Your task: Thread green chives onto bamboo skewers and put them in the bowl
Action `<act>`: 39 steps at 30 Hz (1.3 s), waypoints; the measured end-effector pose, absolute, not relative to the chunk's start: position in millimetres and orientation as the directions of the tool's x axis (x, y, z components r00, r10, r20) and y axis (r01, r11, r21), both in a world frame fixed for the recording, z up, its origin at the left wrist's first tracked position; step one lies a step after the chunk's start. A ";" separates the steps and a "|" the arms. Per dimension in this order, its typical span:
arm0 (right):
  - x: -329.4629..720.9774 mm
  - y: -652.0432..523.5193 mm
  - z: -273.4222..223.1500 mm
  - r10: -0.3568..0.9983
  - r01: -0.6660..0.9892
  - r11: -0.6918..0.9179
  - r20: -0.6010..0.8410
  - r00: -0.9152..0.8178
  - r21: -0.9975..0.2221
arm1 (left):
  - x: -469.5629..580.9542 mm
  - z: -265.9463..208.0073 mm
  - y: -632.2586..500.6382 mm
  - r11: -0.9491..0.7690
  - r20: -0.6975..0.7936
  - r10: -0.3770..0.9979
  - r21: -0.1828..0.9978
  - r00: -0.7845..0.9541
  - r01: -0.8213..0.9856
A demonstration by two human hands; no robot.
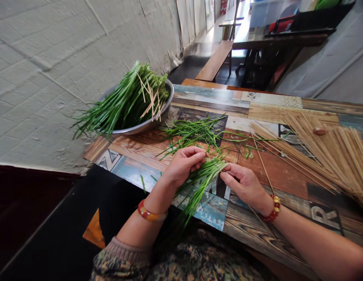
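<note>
A bunch of green chives (202, 177) lies between my hands at the table's near edge, its leaves hanging towards my lap and its pale stem ends pointing away. My left hand (185, 162) is closed, thumb and fingertips pinched at the left side of the stems. On the other side my right hand (242, 183) pinches the pale ends between thumb and fingers. Whether a stick runs through the stems is hidden by my fingers. Just beyond them, loose chives (195, 132) are strewn over the table. One thin wooden skewer (262, 166) passes beneath my right wrist.
A metal bowl (143, 127) heaped with chives (119, 97) stands at the back left by the wall, several short sticks (152, 99) on top. Many wooden skewers (330, 156) fan across the right of the patterned table (122, 146). A bench (215, 60) stands beyond.
</note>
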State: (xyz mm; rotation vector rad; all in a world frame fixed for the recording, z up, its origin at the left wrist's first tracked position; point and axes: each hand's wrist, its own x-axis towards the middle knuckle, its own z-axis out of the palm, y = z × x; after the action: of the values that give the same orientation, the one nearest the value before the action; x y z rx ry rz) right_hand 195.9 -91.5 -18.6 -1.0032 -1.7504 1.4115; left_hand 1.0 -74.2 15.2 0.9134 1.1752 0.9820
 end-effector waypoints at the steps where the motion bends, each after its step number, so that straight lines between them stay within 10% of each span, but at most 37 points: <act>1: 195.7 -91.6 -18.7 0.876 0.155 0.115 0.027 -0.482 -0.981 | 0.8 15.5 -74.3 0.317 -0.305 0.947 0.939 0.104 -0.132; 39: 196.7 -91.1 -19.5 0.884 0.234 0.153 0.027 -0.467 -0.960 | -1.6 16.5 -72.8 0.224 -0.225 0.959 0.974 0.170 0.025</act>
State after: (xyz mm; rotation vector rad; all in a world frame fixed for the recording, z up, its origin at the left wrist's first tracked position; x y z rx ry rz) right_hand 196.7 -91.1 -19.5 -1.0668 -1.8118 1.3382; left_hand -1.6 -72.8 16.5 1.1224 1.1851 0.9149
